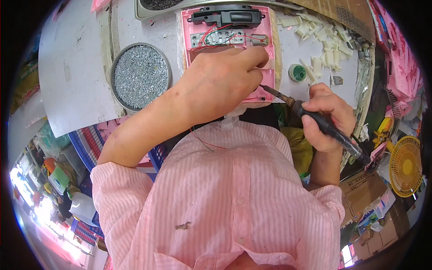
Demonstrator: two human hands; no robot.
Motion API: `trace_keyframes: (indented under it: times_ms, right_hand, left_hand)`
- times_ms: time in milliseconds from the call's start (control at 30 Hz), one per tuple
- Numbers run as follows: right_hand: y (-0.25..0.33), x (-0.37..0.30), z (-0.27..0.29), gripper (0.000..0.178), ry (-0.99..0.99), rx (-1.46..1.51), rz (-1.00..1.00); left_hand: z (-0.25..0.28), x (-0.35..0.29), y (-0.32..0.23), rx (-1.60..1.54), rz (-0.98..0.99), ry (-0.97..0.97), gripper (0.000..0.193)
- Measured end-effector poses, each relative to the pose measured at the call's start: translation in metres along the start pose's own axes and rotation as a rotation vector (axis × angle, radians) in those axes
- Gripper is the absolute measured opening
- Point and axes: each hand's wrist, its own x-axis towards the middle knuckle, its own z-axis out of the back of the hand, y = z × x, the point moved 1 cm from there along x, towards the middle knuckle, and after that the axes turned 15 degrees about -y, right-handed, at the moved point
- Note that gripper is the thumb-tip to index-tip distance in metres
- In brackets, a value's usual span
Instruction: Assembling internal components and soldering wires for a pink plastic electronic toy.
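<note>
A pink plastic casing (269,77) lies on the table in front of me, holding a long black module (234,18) at its far end. Below that module sits a pale metal strip (220,38) with red and green wires across it. My left hand (222,74) reaches over the casing, its fingers curled closed near the right side; what they hold is hidden. In my right hand (330,110) is a soldering iron (344,140), gripped by its black handle. The iron slants up to the left, and its tip is close beside my left fingertips, over the casing's near right part.
Left of the casing stands a round metal bowl (112,76) full of small silver screws. A tray (144,15) of dark bits is at the far edge. Cream plastic pieces (321,40) and a small round green-and-white container (297,72) lie to the right; a yellow fan (406,166) stands beyond.
</note>
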Motion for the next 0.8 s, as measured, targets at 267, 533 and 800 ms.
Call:
trace_keyframes:
  times_ms: [267, 533, 800]
  right_hand:
    - [0.0, 0.001, 0.0, 0.022, 0.02, -0.031, -0.006]
    - [0.018, -0.003, 0.002, 0.022, -0.077, -0.01, -0.426]
    - [0.023, -0.039, 0.175, 0.016, -0.949, 0.056, -0.233]
  left_hand:
    - [-0.002, -0.002, 0.0, 0.016, 0.003, 0.006, 0.02]
    - [0.002, 0.001, -0.002, 0.07, -0.01, 0.091, 0.019]
    - [0.0, 0.003, 0.001, 0.038, -0.068, 0.076, 0.014]
